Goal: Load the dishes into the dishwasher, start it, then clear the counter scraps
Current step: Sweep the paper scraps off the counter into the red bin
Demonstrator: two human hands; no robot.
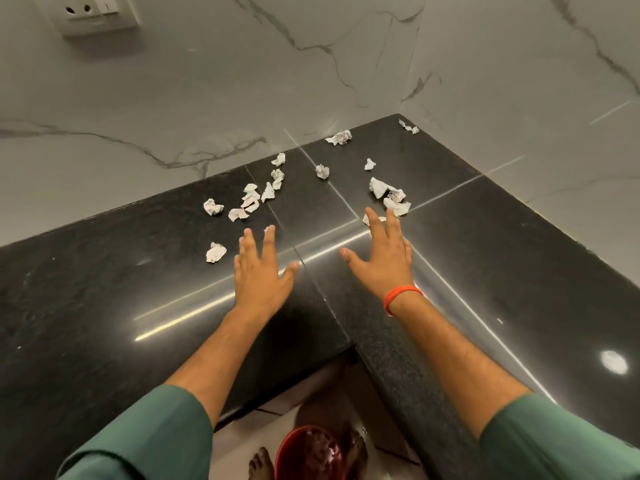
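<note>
From the head view, both hands are reaching out over the black counter (104,289), fingers straight and spread, holding nothing. The left hand (261,271) is hovering near a paper scrap (215,252). The right hand (384,259), wearing an orange wristband (401,296), is pointing toward the crumpled scraps (389,195) lying farther back. A red bin (308,452) is sitting on the floor below.

A home kitchen is indicated by a polished black granite countertop (121,289) set into a corner, marble-veined wall tiles (207,98), and a wall socket (93,12) mounted above.
</note>
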